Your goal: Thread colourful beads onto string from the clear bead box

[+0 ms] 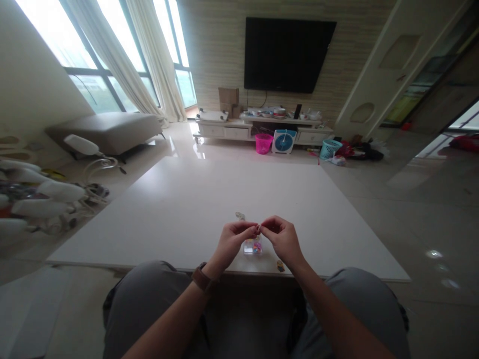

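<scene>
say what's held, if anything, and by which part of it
A tiny reddish item, in the fingers of the left hand and right hand; too small to tell which part.

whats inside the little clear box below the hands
In the clear box, small pink and other bright pieces show on the right, too tiny to identify. The left hand and right hand partly block its far end, so anything there is hidden.

You wear a broad brown band [202,280] on your left wrist [214,269], with a darker piece along its upper edge. Your right wrist [301,268], both forearms [333,306] and your hands [229,244] are bare. Your trousers [147,304] are plain grey and loose, rounded over the knees by the desk's [239,192] near edge, with some blurred dark edging at the outer sides.
</scene>
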`<state>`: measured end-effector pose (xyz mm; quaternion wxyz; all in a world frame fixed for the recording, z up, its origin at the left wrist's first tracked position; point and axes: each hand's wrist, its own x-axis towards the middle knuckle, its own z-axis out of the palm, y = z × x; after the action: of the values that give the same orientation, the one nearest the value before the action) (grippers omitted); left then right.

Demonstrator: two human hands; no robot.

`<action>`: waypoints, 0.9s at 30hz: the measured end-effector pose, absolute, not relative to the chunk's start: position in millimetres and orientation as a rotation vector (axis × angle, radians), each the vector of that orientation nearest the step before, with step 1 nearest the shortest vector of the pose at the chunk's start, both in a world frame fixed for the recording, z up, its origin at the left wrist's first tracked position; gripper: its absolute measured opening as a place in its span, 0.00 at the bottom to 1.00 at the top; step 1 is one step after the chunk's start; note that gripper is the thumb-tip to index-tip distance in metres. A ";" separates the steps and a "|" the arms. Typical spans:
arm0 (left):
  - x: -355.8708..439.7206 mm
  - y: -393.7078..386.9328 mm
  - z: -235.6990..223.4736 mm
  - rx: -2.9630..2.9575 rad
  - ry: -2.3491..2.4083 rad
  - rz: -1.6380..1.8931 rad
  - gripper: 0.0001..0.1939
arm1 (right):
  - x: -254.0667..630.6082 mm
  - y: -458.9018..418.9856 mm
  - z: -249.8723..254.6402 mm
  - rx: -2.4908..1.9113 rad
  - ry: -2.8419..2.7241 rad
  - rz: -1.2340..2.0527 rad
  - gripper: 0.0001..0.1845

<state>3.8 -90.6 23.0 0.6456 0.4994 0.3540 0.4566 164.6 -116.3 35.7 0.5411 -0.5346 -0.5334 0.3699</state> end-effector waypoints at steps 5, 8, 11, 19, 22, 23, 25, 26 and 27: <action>4.5 -91.5 24.8 1.197 0.881 1.059 0.18 | 163.0 -116.7 33.6 -1.307 -1.287 0.860 0.08; 4.3 -91.4 25.1 1.196 0.872 1.075 0.16 | 161.7 -117.9 34.1 -1.310 -1.288 0.889 0.09; 4.0 -90.9 25.1 1.195 0.854 1.077 0.15 | 161.4 -118.5 34.6 -1.280 -1.283 0.916 0.10; 3.4 -84.9 17.9 1.274 0.864 1.080 0.14 | 162.2 -119.7 36.4 -1.318 -1.408 0.816 0.04; 1.5 -83.8 16.9 1.390 0.903 1.029 0.12 | 161.0 -120.2 35.8 -1.356 -1.494 0.742 0.02; 0.8 -84.0 17.1 1.431 0.925 1.017 0.11 | 160.4 -120.3 35.3 -1.371 -1.519 0.718 0.02; -0.4 -85.0 17.8 1.497 0.959 1.009 0.11 | 159.3 -120.5 34.0 -1.397 -1.561 0.672 0.03; -0.7 -85.5 18.0 1.517 0.966 1.005 0.11 | 158.9 -120.6 33.3 -1.405 -1.577 0.651 0.04; -0.9 -85.8 17.8 1.527 0.964 1.001 0.11 | 158.5 -120.6 32.5 -1.408 -1.590 0.634 0.04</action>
<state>-0.9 -85.8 17.8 0.5127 0.6349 0.4008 0.4163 158.5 -120.6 32.5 0.4462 -0.5687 -0.6418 0.2562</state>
